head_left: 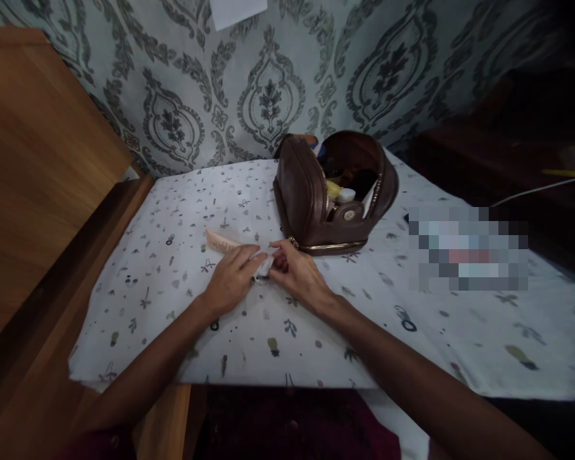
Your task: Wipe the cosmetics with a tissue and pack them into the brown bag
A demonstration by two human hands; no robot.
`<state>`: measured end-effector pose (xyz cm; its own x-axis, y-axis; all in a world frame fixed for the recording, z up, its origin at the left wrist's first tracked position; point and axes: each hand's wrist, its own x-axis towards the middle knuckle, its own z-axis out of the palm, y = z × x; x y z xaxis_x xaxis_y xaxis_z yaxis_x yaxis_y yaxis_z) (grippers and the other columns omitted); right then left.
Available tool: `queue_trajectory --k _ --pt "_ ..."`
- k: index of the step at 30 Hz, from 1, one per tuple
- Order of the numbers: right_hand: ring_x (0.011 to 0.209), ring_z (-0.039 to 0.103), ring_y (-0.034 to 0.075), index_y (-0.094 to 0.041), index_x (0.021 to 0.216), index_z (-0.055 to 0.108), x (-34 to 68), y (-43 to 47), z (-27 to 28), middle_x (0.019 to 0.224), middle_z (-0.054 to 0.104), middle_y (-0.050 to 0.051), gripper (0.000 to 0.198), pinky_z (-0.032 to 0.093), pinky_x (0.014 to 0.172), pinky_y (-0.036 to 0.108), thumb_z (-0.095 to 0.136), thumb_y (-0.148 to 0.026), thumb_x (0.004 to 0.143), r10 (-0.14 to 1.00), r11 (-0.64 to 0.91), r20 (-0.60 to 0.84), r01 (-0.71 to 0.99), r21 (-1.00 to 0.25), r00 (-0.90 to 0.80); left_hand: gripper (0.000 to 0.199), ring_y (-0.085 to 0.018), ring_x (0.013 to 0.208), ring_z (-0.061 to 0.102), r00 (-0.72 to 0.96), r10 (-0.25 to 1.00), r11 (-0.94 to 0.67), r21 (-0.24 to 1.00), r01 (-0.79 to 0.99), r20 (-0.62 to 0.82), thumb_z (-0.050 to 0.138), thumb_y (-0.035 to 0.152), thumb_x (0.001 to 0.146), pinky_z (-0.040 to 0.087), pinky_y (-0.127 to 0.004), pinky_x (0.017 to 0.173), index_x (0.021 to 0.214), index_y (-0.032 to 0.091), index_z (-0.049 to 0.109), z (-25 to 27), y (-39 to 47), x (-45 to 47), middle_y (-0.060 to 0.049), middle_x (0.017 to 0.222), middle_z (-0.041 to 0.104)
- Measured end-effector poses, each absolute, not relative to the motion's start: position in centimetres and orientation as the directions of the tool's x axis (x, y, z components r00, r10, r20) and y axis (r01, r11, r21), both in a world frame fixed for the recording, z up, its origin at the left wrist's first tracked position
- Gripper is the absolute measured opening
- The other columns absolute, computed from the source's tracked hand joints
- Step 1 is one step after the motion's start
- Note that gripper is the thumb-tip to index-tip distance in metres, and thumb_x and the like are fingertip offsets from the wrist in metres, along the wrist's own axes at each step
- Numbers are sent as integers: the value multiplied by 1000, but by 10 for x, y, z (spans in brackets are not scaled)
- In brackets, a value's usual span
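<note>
A flat peach-coloured tube (220,243) with faint lettering lies at a slant just above the cloth. My left hand (232,275) is closed over it and covers its middle. Between my two hands shows the tube's whitish cap end (265,265), partly hidden by fingers. My right hand (299,271) has its fingers curled and pressed together at that end, with the index finger reaching past it close to the bag's zip. Right behind my hands stands an open brown cosmetic bag (299,191), where a yellow item (333,190) and a white round lid (347,195) show inside.
A white cloth with small plant prints (287,345) covers the table. On the right lies a blurred-out object (469,249), with a thin cable (531,190) behind it. A wooden panel (43,160) borders the left, and patterned wallpaper (268,96) the back.
</note>
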<state>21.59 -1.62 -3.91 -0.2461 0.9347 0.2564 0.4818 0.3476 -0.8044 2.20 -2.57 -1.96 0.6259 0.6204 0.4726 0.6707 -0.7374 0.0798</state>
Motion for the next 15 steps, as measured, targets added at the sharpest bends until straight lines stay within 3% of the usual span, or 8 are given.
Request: queue_trajectory --k 8,11,15 --pt "66 57 15 -19 95 61 217 -19 -27 76 63 1 9 43 62 26 62 -20 86 913 392 248 527 -754 -324 51 -26 122 53 334 795 -496 227 838 506 42 2 80 45 -48 105 126 16 59 -23 5 -36 -13 128 60" --pt "68 57 16 -17 91 61 217 -20 -26 78 62 2 5 43 63 27 60 -17 87 909 408 265 553 -726 -323 53 -26 121 54 236 859 -396 299 868 453 42 2 79 45 -46 107 129 14 58 -27 12 -43 -13 127 61" --pt "70 55 16 -16 94 64 217 -20 -28 82 59 4 8 44 67 28 60 -17 87 901 429 291 575 -697 -321 55 -27 122 54 228 872 -382 311 870 433 43 3 80 45 -47 108 133 13 55 -32 12 -40 -13 128 60"
